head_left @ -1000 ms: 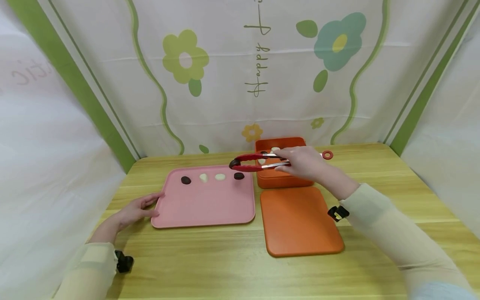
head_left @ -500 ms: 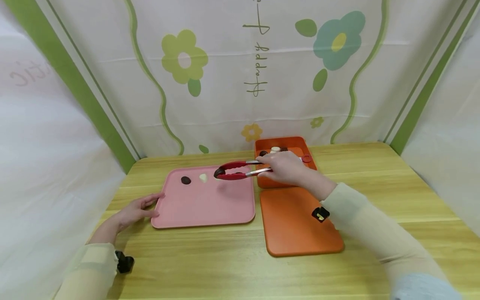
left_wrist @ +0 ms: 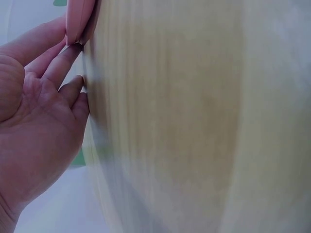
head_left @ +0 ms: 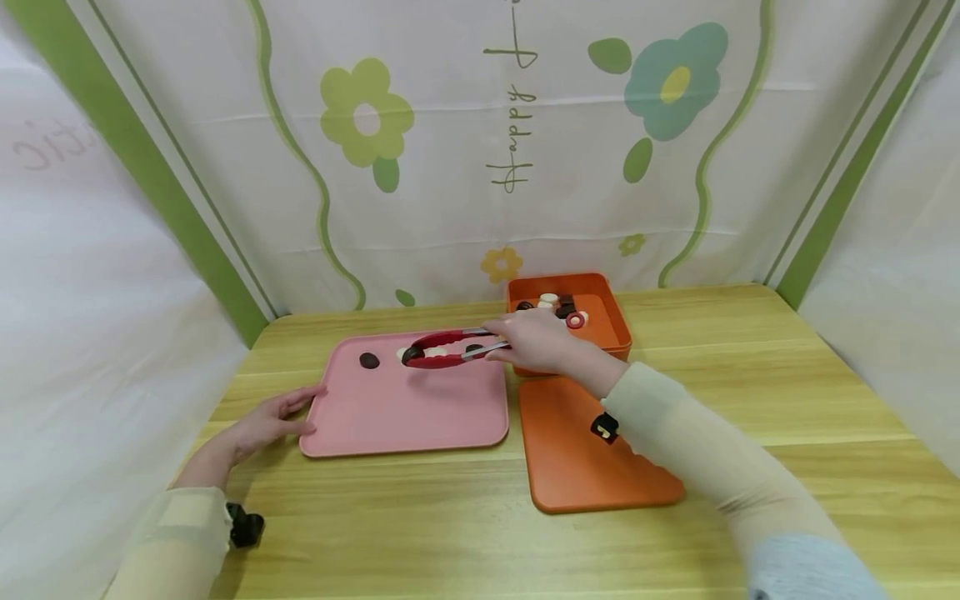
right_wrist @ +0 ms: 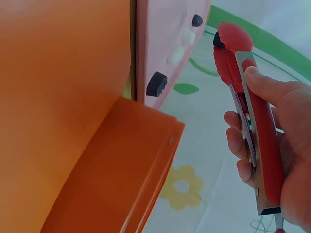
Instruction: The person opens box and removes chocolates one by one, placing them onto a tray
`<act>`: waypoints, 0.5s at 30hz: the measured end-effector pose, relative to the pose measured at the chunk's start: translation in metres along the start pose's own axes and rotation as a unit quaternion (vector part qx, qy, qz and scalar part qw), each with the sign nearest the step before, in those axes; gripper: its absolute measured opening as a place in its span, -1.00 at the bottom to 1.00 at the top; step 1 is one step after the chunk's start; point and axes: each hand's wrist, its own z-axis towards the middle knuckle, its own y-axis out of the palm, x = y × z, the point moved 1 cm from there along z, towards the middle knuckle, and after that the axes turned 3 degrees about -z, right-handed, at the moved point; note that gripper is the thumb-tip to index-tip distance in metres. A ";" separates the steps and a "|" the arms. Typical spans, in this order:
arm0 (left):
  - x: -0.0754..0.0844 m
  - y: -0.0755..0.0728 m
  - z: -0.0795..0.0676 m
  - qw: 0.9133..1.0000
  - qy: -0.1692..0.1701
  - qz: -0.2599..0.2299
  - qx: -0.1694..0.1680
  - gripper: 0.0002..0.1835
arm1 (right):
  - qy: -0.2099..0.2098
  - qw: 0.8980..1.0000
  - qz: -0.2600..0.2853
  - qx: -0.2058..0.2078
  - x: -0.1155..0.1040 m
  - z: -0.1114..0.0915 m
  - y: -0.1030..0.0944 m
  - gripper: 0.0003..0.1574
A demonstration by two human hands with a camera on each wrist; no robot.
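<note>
My right hand (head_left: 536,337) grips red-tipped metal tongs (head_left: 448,361) above the pink tray (head_left: 405,412). Between the tong tips is a dark brown chocolate-like piece (head_left: 412,356). On the tray below, along its far side, lie a dark oval piece (head_left: 369,360), two white pieces partly hidden by the tongs, and another dark piece (right_wrist: 157,84), seen clearly in the right wrist view. At the tray's left edge my left hand (head_left: 264,423) rests with its fingers and thumb touching the rim. Its fingers look relaxed in the left wrist view (left_wrist: 43,102).
Behind the right hand stands an orange box (head_left: 617,321) with several dark and white pieces inside. Its flat orange lid (head_left: 600,479) lies in front of it, right of the tray. A printed curtain (head_left: 450,167) hangs behind the wooden table (head_left: 390,525).
My right hand has carried the tongs and dark piece leftward and slightly down, from near the orange box to above the tray's far side. My left hand has stayed at the tray's edge.
</note>
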 end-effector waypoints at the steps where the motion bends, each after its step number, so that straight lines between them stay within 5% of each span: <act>1: 0.000 0.000 0.000 1.000 0.002 -0.002 -0.003 -0.19 | -0.001 1.000 -0.001 0.000 -0.001 0.002 0.001 -0.41; 9: 0.002 -0.001 0.000 1.000 -0.001 -0.005 0.002 -0.19 | -0.001 1.000 0.017 -0.019 -0.014 0.019 0.008 -0.38; 15: -0.002 -0.003 0.001 1.000 -0.010 0.000 0.008 -0.19 | -0.005 0.999 0.031 -0.037 -0.026 0.031 0.018 -0.62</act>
